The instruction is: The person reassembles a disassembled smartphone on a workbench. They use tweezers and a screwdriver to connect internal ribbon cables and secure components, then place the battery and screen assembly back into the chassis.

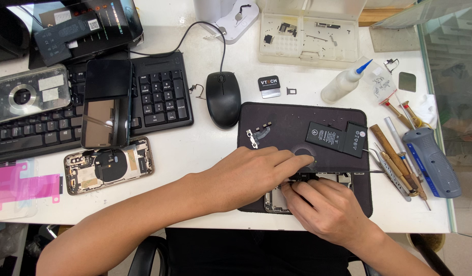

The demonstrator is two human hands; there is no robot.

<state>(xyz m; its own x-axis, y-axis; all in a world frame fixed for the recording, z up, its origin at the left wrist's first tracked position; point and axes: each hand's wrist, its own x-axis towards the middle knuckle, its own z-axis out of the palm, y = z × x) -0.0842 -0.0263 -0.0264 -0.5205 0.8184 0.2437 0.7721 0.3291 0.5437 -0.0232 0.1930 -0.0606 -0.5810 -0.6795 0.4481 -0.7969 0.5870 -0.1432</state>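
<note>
An opened phone body [343, 178] lies on a black work mat [277, 122], mostly covered by both hands. My left hand [251, 174] rests flat across it, fingers stretched toward its upper part. My right hand [325, 207] comes from below, fingertips pinched on something small inside the phone; what it is cannot be made out. A black L-shaped battery [337, 138] lies on the mat just above the hands. A small metal bracket [254, 137] sits at the mat's upper left.
A second opened phone [108, 165] and a phone screen [107, 102] on a keyboard [159, 97] lie left. A mouse [223, 98], glue bottle [343, 84], parts tray [310, 38], and screwdrivers and tweezers [399, 163] at right. Pink adhesive strips [24, 186] far left.
</note>
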